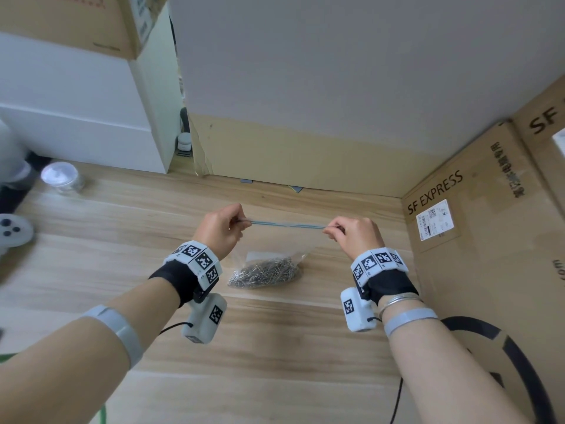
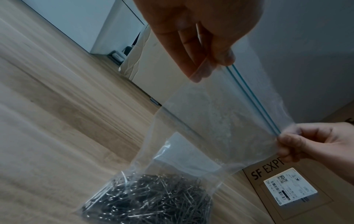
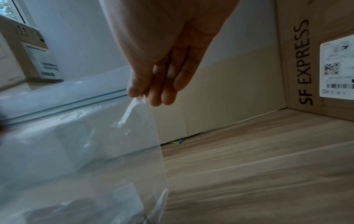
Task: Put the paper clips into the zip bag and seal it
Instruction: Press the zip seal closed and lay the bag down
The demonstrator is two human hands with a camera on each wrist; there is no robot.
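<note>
A clear zip bag [image 1: 275, 249] hangs between my two hands, its bottom resting on the wooden table [image 1: 122, 240]. A heap of silver paper clips [image 1: 264, 270] lies inside the bag's bottom [image 2: 149, 198]. The blue zip strip [image 1: 287, 224] runs taut between the hands as two thin blue lines [image 2: 252, 100]. My left hand [image 1: 223, 226] pinches the strip's left end [image 2: 220, 60]. My right hand [image 1: 351, 232] pinches the right end [image 3: 141, 92]. In the right wrist view the bag [image 3: 76, 144] fills the lower left.
A brown SF EXPRESS box [image 1: 477, 228] stands close on the right. A cardboard panel [image 1: 290, 154] and a white cabinet [image 1: 91, 117] close off the back. A small clear jar [image 1: 62, 177] and a white controller [image 1: 12, 231] sit at the left. A black ring [image 1: 519, 362] lies at the near right.
</note>
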